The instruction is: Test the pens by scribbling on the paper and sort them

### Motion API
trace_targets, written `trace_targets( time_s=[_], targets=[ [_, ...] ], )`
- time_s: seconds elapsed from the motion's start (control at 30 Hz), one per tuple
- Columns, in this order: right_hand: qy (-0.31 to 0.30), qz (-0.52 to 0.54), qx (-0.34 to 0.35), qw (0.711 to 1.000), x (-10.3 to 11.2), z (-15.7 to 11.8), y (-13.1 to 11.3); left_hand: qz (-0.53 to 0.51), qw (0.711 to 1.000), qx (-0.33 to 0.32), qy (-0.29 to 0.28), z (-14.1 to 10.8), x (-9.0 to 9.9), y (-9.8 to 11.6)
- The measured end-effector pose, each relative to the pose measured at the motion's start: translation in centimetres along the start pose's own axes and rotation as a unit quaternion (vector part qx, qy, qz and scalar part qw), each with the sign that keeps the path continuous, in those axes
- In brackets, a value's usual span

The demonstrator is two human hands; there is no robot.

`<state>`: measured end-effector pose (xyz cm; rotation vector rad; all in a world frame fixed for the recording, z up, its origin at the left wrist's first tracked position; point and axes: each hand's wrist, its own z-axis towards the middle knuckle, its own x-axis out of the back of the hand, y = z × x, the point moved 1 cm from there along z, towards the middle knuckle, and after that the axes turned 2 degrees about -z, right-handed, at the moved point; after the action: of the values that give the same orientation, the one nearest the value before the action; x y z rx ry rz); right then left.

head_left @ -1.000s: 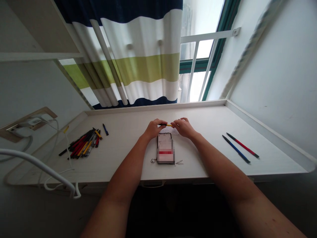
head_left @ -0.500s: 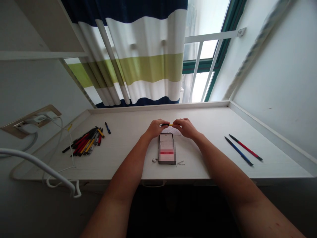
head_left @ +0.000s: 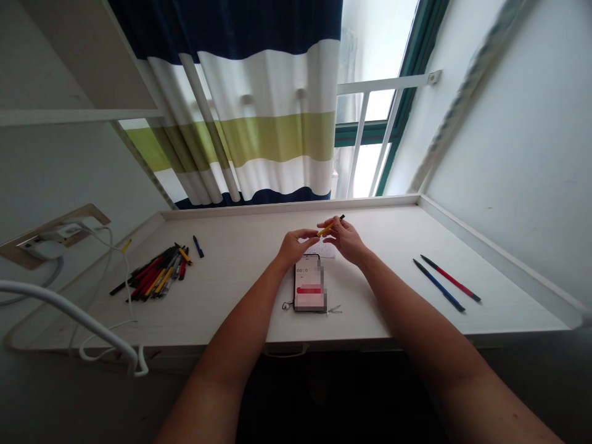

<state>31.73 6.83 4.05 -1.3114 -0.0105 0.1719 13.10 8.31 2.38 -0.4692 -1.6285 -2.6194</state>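
your right hand [head_left: 346, 242] is narrowed to a fingertip pinch on a yellow pen [head_left: 329, 229], its black tip aimed at 1 o'clock, above a phone [head_left: 308, 283] on the white desk [head_left: 370, 225]. your left hand [head_left: 292, 246] sits half-curled at the pen's lower end; i can't tell if it touches. you're handling the pen, and your next move starts from that pinch. a pile of pens [head_left: 155, 271] lies at 9 o'clock, a blue pen [head_left: 439, 286] and a red pen [head_left: 451, 280] at 3 o'clock.

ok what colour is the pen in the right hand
Yellow with a black end: the pen, best seen in the head view.
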Motion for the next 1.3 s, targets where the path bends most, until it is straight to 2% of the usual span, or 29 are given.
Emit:
trace_targets(
  time_s=[0.07, 0.17, 0.2, 0.33, 0.43, 0.53, 0.7, 0.93, 1.07, 1.3],
  targets=[
    [0.045, 0.006, 0.024, 0.999, -0.2, 0.0, -0.6, 0.023, 1.000, -0.003, 0.020, 0.1, 0.7, -0.4],
    [0.107, 0.081, 0.059, 0.989, 0.9, 0.3, -2.1, 0.086, 0.988, 0.025, 0.127, 0.2, 3.1, -1.9],
    [0.113, 0.111, 0.066, 0.985, 1.5, 0.6, -2.8, 0.105, 0.985, 0.043, 0.133, 0.2, 3.9, -2.6],
    [0.119, 0.168, 0.089, 0.974, 3.5, 2.3, -5.9, 0.144, 0.980, 0.083, 0.108, 0.2, 5.3, -4.5],
    [0.116, 0.163, 0.091, 0.976, 3.2, 4.0, -6.8, 0.141, 0.985, 0.074, 0.067, 0.2, 5.0, -4.7],
    [0.097, 0.168, 0.081, 0.978, 1.7, 5.4, -6.3, 0.138, 0.987, 0.074, 0.037, 0.3, 4.6, -4.6],
    [0.106, 0.193, 0.062, 0.974, 0.3, 6.5, -5.4, 0.145, 0.985, 0.086, 0.032, 0.4, 4.6, -4.6],
    [0.086, 0.215, 0.062, 0.971, 0.0, 5.4, -4.2, 0.182, 0.981, 0.034, 0.057, 0.5, 4.3, -4.1],
    [0.070, 0.245, 0.062, 0.965, -0.4, 4.8, -3.5, 0.205, 0.978, 0.010, 0.042, 0.4, 4.1, -4.0],
    [0.126, 0.270, 0.021, 0.954, -0.6, 5.4, -3.2, 0.231, 0.971, 0.024, 0.054, 0.2, 4.1, -3.4]
  ],
)
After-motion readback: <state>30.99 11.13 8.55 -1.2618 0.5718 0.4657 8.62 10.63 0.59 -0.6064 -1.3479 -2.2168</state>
